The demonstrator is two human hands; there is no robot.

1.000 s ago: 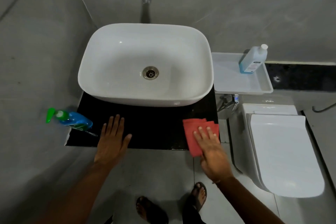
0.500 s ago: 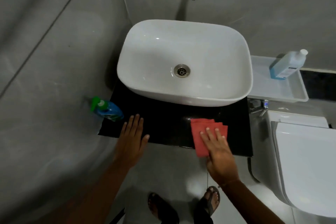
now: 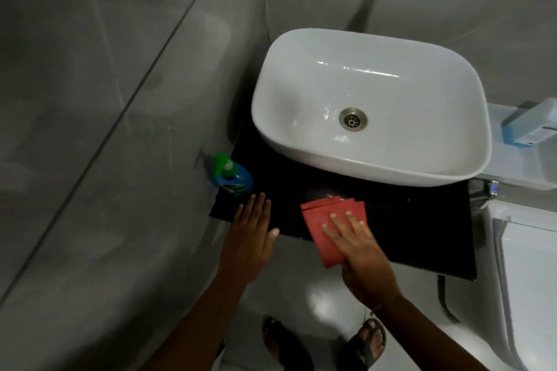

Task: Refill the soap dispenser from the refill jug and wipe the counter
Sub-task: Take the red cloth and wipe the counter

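Wiping is under way on the black desk in front of the white basin. Compared with a second ago, the right hand has carried the folded red cloth from the desk's right end towards its middle, while the view has swung so the basin now sits further right. That hand is lying flat with fingers spread, pressing the cloth down; part of the cloth is hanging past the desk's front edge. The left hand is resting open and flat, fingers together, on the desk's left front part, holding nothing, just beside the blue soap dispenser with its green pump, which is standing at the left back corner. The pale blue refill jug is sitting well apart on the white tray to the right, cut off by the frame edge. Judging by this, the refill looks finished and the wipe is roughly half done, with the strip towards the dispenser probably still to cover.
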